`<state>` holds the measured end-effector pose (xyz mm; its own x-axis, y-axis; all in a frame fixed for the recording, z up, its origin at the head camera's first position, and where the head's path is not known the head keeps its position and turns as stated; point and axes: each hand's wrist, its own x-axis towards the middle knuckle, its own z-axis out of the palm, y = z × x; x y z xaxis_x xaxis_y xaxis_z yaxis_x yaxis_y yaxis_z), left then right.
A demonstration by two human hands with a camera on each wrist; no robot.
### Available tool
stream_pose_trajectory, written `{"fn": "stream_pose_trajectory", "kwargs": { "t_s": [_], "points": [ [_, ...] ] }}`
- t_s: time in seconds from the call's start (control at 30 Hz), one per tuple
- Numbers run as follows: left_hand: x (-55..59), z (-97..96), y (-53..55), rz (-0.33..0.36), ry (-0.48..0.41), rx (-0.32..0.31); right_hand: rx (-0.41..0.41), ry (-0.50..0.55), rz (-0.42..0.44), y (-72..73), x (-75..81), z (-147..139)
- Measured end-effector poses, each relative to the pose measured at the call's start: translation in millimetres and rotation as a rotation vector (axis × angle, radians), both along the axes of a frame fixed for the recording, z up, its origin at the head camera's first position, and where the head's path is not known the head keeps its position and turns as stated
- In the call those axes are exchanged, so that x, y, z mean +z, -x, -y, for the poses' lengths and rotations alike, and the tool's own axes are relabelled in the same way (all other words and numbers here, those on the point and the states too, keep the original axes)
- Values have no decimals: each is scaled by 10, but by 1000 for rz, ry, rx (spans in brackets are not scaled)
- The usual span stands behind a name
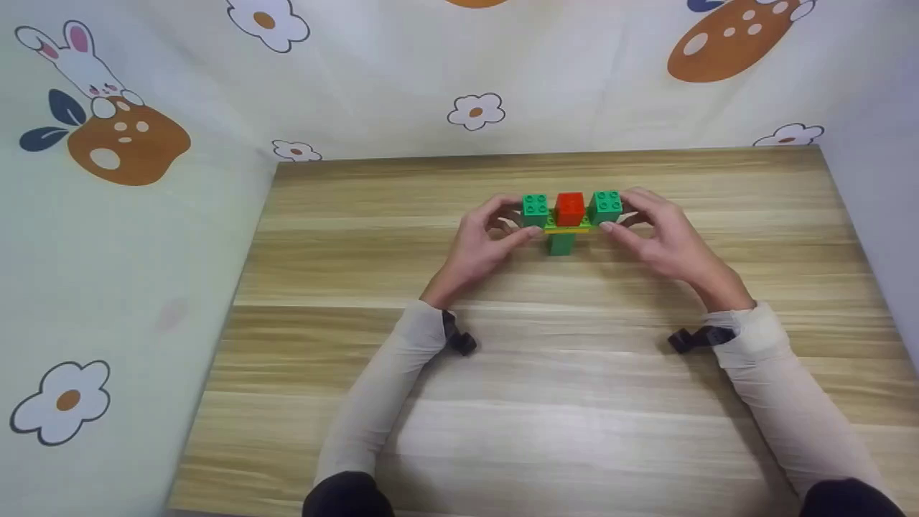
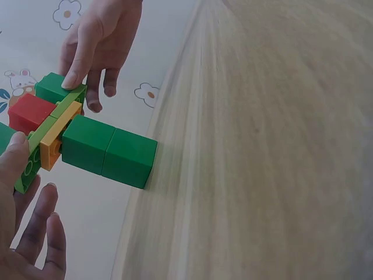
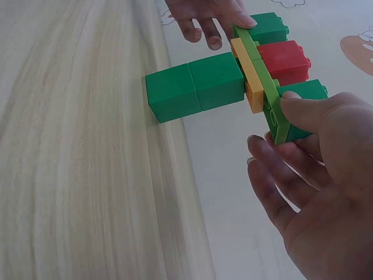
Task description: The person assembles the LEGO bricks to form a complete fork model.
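Note:
A toy-brick structure stands upright on the table. Two stacked dark green bricks (image 3: pixel 195 87) form its column. Above them lie an orange-yellow plate (image 3: pixel 247 76) and a longer light green layer (image 2: pixel 58 119). On top sit a left green brick (image 1: pixel 535 208), a red brick (image 1: pixel 570 208) and a right green brick (image 1: pixel 607 206), with gaps between them. My left hand (image 1: pixel 477 240) pinches the left end, thumb in front and fingers behind. At the other end, my right hand (image 1: pixel 668 240) pinches the right green brick and the layer beneath it.
The wood-grain table (image 1: pixel 344 345) extends around the structure. Behind and to the left hangs a pale patterned cloth (image 1: pixel 373 79) with flowers and rabbits. Each wrist carries a small black camera mount, such as the right one (image 1: pixel 700 339).

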<state>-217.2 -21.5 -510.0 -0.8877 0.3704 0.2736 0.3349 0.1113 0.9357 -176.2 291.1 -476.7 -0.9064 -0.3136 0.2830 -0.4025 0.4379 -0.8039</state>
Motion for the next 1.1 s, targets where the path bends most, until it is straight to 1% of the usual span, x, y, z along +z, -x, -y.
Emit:
{"fn": "stream_pose_trajectory", "kwargs": {
  "t_s": [0.13,0.3,0.57,0.8,0.93,1.1],
  "points": [
    [-12,5,4,-9,14,8,-2,0,-5,1,-13,4],
    [-10,5,0,-13,25,1,-3,-3,-9,7,-31,-8],
    [-16,12,0,22,40,8,-4,13,-13,10,-43,-12],
    [1,13,-2,33,64,3,-4,25,-17,-14,-29,-10],
    [4,24,15,13,77,2,-13,1,-23,-10,-19,-13],
    [13,45,34,-26,57,-22,-38,-2,-14,-1,-21,-9]
  ]
}}
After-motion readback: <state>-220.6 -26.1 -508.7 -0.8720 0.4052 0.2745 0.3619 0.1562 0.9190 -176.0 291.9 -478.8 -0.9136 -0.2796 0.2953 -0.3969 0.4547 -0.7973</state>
